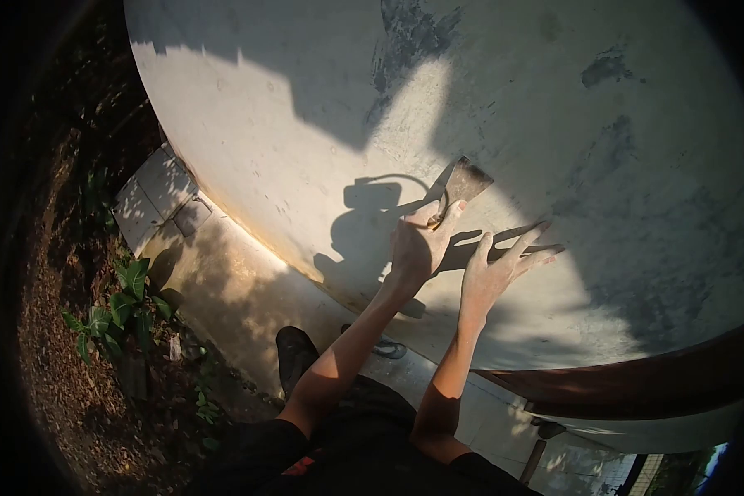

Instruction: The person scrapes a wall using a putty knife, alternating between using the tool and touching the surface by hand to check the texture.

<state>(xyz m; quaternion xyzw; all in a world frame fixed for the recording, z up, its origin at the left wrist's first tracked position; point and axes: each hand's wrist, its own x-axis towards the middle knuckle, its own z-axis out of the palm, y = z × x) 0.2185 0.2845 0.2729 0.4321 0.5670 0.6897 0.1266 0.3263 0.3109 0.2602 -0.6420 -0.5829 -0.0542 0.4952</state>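
Observation:
A scraper (469, 179) with a flat, wide metal blade lies against the pale, patchy wall (306, 182). My left hand (420, 244) is closed around its handle, with the thumb and a finger stretched towards the blade; most of the handle is hidden by the hand. To the right, my right hand (500, 277) is raised close to the wall with its fingers spread and nothing in it. Whether its fingertips touch the surface I cannot tell. Both hands look dusty, and their shadows fall on the wall.
Green plants (128, 302) and leaf litter border a concrete ledge (240, 281) on the left. A dark shoe (295, 354) stands below, near a grey-blue object (390, 350). At the lower right are a brown band (636, 380) and a pole (534, 460).

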